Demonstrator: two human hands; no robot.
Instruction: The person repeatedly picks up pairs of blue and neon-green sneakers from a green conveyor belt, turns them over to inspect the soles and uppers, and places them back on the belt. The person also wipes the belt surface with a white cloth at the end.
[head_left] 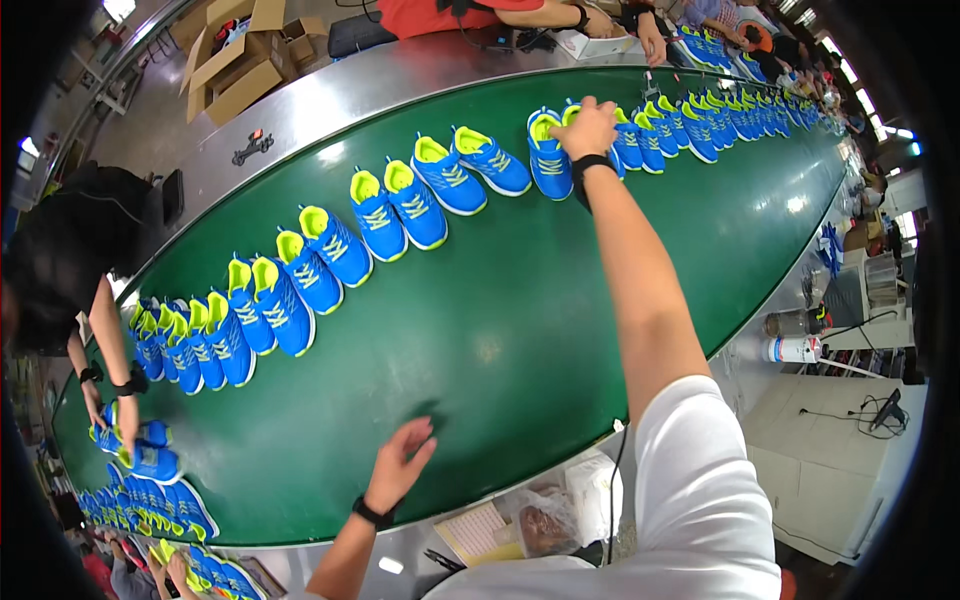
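Observation:
My right hand (590, 130) reaches far across the green conveyor belt (480, 340), its fingers curled over the heel opening of a blue sneaker, which it mostly covers. Just left of that hand stands another blue sneaker (550, 160) with a yellow-green lining and laces. My left hand (402, 462) hovers above the near part of the belt, fingers apart and holding nothing. Along the far side runs a line of matching sneakers, among them a pair (400, 205) left of my right hand and more (700, 130) to its right.
At the left, a person's hands (125, 425) handle blue sneakers. A person in red (440, 15) works beyond the metal edge. An open cardboard box (240, 65) stands at the far left. Near me lie a plastic bag (548, 525) and pliers (443, 560); a can (795, 348) lies right.

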